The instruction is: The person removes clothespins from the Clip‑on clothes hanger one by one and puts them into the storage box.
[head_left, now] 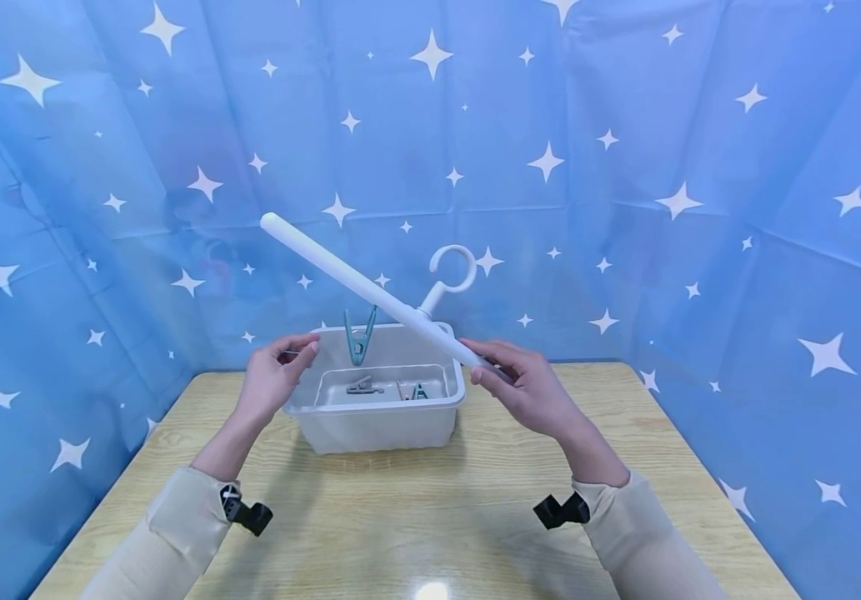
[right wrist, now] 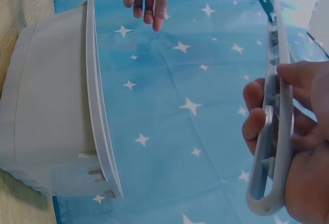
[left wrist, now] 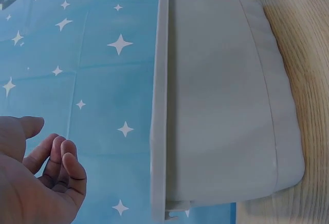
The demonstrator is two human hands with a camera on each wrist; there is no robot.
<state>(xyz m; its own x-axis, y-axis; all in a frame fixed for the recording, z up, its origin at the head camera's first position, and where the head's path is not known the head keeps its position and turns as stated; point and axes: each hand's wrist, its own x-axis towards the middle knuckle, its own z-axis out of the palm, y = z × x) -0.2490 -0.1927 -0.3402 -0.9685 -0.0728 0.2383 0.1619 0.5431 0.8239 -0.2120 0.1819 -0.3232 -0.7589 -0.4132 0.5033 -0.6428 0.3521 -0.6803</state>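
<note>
My right hand (head_left: 523, 387) grips a white clip hanger (head_left: 355, 279) near one end of its bar. The bar slants up to the left above the basket, its round hook (head_left: 456, 267) pointing up. From the bar hangs a teal clothespin (head_left: 357, 340), also in the right wrist view, where its lower part is out of frame. Left of the basket, my left hand (head_left: 276, 371) hovers with fingers loosely bent. A gap shows between thumb and fingers in the left wrist view, with nothing held there. Inside the light grey basket (head_left: 381, 429) lie a grey clothespin (head_left: 362, 388) and a green clothespin (head_left: 419, 392).
The basket stands toward the back of a wood-grain table (head_left: 400, 517). A blue curtain (head_left: 400, 150) with white stars surrounds the table at the back and both sides. Black wrist cameras are strapped at both sleeves (head_left: 182, 521).
</note>
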